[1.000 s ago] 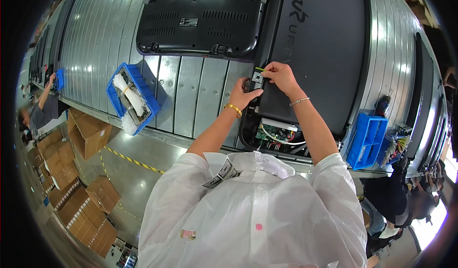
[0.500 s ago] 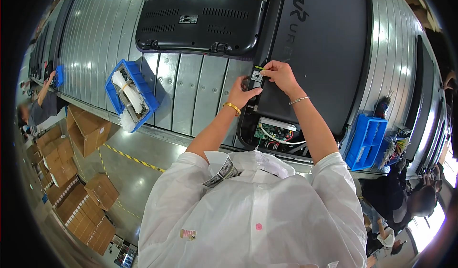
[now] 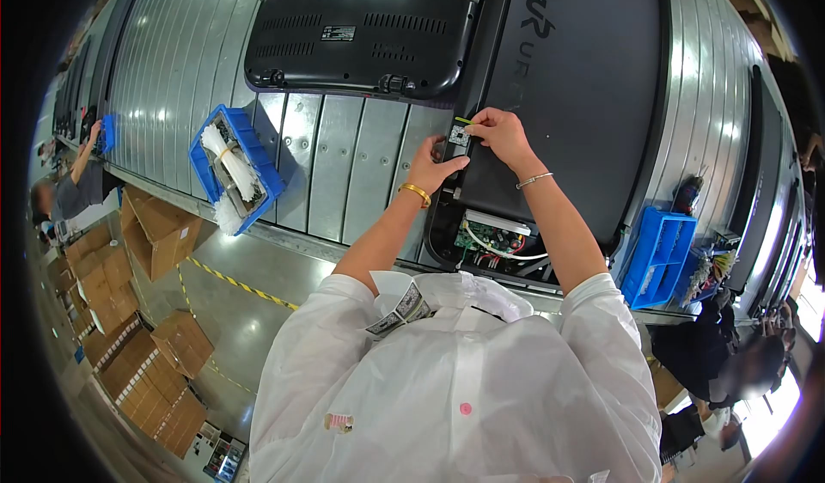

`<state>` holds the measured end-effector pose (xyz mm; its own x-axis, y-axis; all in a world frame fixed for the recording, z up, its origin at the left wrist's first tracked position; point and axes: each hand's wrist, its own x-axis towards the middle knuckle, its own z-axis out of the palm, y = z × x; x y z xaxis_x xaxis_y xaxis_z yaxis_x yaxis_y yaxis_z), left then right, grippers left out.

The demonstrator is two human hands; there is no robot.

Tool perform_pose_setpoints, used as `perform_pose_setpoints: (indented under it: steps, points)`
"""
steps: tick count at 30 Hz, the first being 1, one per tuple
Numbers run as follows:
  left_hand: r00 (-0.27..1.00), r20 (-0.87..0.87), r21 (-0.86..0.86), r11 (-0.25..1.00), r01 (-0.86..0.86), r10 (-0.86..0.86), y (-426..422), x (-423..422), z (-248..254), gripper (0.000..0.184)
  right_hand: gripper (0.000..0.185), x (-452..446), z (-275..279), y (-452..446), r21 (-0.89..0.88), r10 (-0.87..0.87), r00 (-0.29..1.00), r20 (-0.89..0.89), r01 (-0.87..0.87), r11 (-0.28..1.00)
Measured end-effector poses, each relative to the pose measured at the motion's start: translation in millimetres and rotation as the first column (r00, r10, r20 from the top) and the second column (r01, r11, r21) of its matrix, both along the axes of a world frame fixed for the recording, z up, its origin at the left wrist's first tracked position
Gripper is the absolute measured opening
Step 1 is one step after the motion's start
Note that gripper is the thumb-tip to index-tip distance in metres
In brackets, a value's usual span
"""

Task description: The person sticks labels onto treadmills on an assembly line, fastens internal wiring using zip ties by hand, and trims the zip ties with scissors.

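Note:
A white label with a QR code [image 3: 460, 136] lies on the black side rail of a treadmill deck [image 3: 584, 131]. My right hand [image 3: 503, 139] is at its upper right, fingers pinched on a thin yellow-green strip [image 3: 465, 121] along the label's top edge. Below the label my left hand [image 3: 430, 169] rests at the rail, thumb and fingers spread apart on either side of it. Nearer to me, an uncovered compartment shows a green circuit board [image 3: 485, 234] and a white cable [image 3: 507, 252].
A black console housing [image 3: 361, 45] lies face down at the upper left. A blue bin [image 3: 273, 184] with white cable ties [image 3: 232, 165] stands on the metal slat conveyor [image 3: 331, 156]. Another blue bin [image 3: 662, 255] is at right. Cardboard boxes [image 3: 155, 234] and other people are beyond.
Both hands stay at the label and keep nearly the same pose. The view has shifted very slightly. People in the background at right have moved.

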<state>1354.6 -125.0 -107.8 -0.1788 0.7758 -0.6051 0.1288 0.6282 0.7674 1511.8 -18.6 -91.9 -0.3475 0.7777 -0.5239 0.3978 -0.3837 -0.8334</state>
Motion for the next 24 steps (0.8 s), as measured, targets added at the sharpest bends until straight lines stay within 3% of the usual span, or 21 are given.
perform_pose_setpoints:
  steps: [10,14,17,24]
  points:
    - [0.997,-0.047,0.004,0.998,-0.067,0.067,7,6,-8,0.069,0.014,-1,3,-3,0.075,0.015,0.996,0.083,-0.022,0.997]
    - [0.993,-0.083,0.022,0.996,-0.085,0.086,9,7,-13,0.064,0.014,-5,5,-3,0.167,0.035,0.994,0.108,-0.053,0.984]
    - [0.994,-0.048,0.047,0.994,-0.094,0.096,9,8,-11,0.063,0.014,-6,6,-4,0.382,0.037,0.984,0.175,-0.102,0.918]
    - [0.988,-0.115,0.06,0.994,-0.094,0.1,6,11,-14,0.062,0.017,-8,4,-6,0.37,0.004,0.976,0.216,-0.086,0.925]
